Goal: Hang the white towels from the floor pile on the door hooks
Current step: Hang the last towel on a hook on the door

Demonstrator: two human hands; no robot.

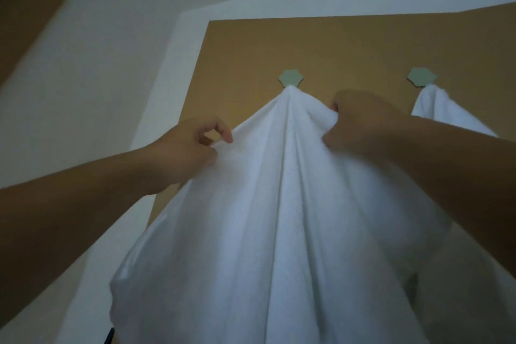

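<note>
A large white towel (279, 218) hangs by its top from a pale green hexagonal hook (291, 77) on the brown door (349, 47). It spreads wide and fills the lower middle of the view. My left hand (192, 145) pinches the towel's left upper edge. My right hand (360, 123) is closed on a fold at its right upper edge. Both hands sit just below the hook. A second white towel (435, 109) hangs from another green hook (421, 77) to the right, partly hidden behind my right forearm.
A white door frame (178, 70) runs along the door's left side, with white wall beyond it. A brown surface (36, 3) fills the top left corner. The floor pile is out of view.
</note>
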